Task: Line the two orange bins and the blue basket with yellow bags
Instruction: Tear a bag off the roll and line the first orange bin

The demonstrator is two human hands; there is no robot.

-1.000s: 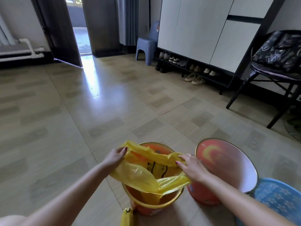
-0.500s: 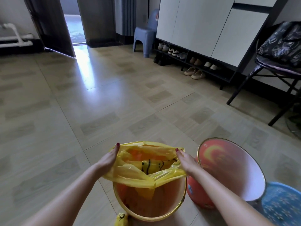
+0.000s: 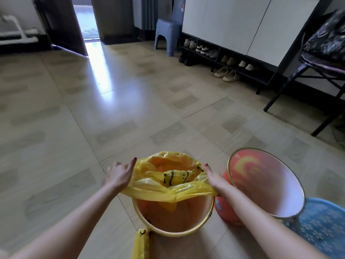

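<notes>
While the tiled floor (image 3: 93,146) is carrying all three containers, the blue basket (image 3: 323,223) is sitting at the far right edge, only partly in view, and what it is holding cannot be told. Just left of it the second orange bin (image 3: 265,184) is tilting toward the camera, showing a pale, bare inside with no bag. Touching that bin's lower side, the nearer orange bin (image 3: 173,214) is standing upright with a yellow bag (image 3: 168,180) spreading over its far rim and sagging into its mouth, while the near rim is lying uncovered. The left hand (image 3: 119,176) is gripping the bag's left edge outside the rim, fingers curling around the plastic, slightly blurred. The right hand (image 3: 214,179) is pinching the bag's right edge against the rim, between the two bins. A folded spare yellow bag (image 3: 141,243) is lying on the floor just beside the nearer bin's base.
</notes>
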